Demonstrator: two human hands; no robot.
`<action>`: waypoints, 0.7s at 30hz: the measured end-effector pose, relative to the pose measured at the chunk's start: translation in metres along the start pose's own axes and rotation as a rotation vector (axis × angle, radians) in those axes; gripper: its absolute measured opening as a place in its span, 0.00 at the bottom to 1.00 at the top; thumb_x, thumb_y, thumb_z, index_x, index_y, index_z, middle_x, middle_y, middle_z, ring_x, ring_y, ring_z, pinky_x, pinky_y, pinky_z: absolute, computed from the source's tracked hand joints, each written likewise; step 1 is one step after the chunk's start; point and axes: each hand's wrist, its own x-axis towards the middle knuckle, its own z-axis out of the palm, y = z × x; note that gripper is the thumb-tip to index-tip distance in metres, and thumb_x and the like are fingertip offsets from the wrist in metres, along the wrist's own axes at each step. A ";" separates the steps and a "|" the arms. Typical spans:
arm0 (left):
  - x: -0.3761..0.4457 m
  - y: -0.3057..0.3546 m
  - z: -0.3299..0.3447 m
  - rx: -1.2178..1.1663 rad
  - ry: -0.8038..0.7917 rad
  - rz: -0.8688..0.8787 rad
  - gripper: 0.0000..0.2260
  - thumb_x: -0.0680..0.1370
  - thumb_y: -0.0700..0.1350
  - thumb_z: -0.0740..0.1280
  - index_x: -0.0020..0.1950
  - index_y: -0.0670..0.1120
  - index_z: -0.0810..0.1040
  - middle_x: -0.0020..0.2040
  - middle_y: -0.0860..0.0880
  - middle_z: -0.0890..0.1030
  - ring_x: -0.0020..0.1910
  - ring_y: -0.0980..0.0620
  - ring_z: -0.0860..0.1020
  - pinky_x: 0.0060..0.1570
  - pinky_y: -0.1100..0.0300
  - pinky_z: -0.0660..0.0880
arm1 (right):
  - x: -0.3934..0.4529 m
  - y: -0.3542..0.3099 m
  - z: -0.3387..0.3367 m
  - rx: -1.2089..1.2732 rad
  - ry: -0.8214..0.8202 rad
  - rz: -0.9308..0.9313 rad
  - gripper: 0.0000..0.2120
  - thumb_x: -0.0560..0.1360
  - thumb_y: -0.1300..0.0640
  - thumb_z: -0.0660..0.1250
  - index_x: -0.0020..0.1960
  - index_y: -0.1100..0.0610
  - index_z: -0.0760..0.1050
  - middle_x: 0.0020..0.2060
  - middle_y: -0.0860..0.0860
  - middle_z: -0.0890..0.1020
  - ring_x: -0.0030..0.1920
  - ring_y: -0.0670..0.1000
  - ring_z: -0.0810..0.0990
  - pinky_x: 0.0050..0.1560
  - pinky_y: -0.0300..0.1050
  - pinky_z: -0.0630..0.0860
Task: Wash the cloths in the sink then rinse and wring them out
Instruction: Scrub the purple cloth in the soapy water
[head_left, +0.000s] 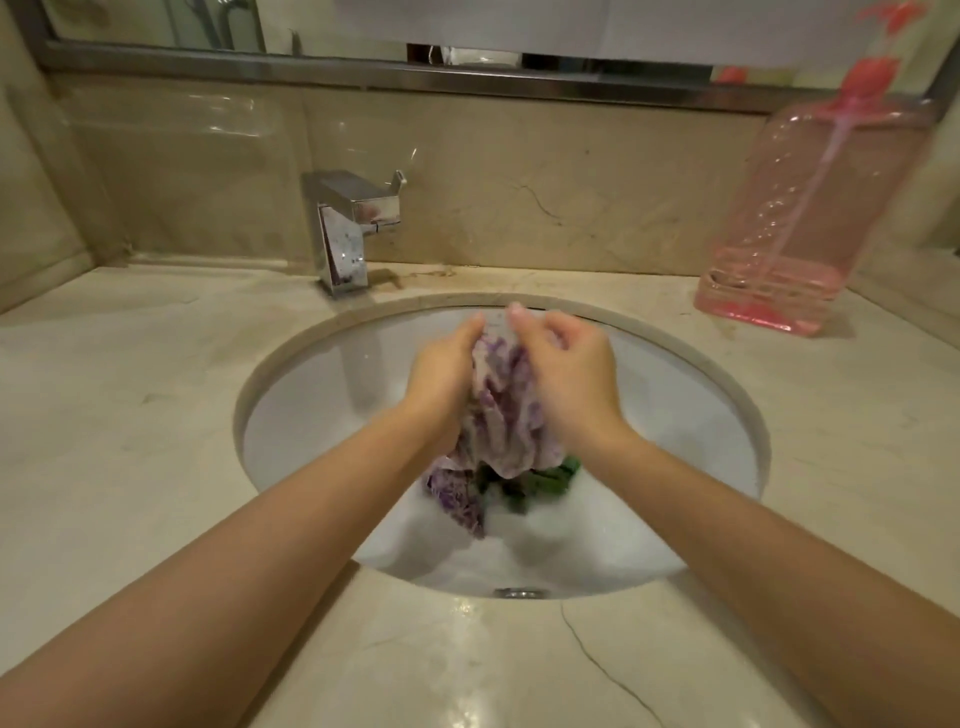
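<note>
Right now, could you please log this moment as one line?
phase: washing | left hand and right hand: grip purple-white cloth above sink | green cloth: in basin | tap: off

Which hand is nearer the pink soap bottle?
Right. The right hand grips the purple cloth over the sink, on the soap bottle's side; the left hand is farther off.

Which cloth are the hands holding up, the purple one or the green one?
The purple cloth. Both the left hand and right hand grip it above the sink, while the green cloth lies in the water below.
</note>
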 end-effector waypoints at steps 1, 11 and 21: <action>-0.003 -0.003 0.005 -0.069 -0.061 -0.001 0.19 0.83 0.49 0.57 0.37 0.42 0.77 0.34 0.44 0.79 0.37 0.49 0.78 0.36 0.61 0.75 | -0.003 -0.004 0.008 -0.066 0.008 -0.098 0.21 0.78 0.50 0.66 0.28 0.51 0.67 0.22 0.44 0.70 0.29 0.44 0.69 0.35 0.44 0.67; -0.014 -0.013 0.015 -0.294 -0.141 -0.201 0.15 0.82 0.44 0.58 0.37 0.43 0.74 0.36 0.43 0.75 0.35 0.48 0.76 0.39 0.57 0.74 | 0.003 0.001 0.014 -0.430 -0.004 -0.166 0.22 0.81 0.53 0.57 0.29 0.53 0.61 0.26 0.49 0.68 0.34 0.55 0.69 0.35 0.47 0.61; -0.003 -0.021 0.008 -0.296 0.019 -0.063 0.17 0.85 0.42 0.52 0.36 0.43 0.68 0.33 0.44 0.69 0.33 0.55 0.73 0.39 0.65 0.71 | -0.012 -0.001 0.020 -0.462 0.013 -0.490 0.18 0.81 0.52 0.58 0.33 0.53 0.71 0.28 0.56 0.74 0.32 0.56 0.72 0.33 0.46 0.61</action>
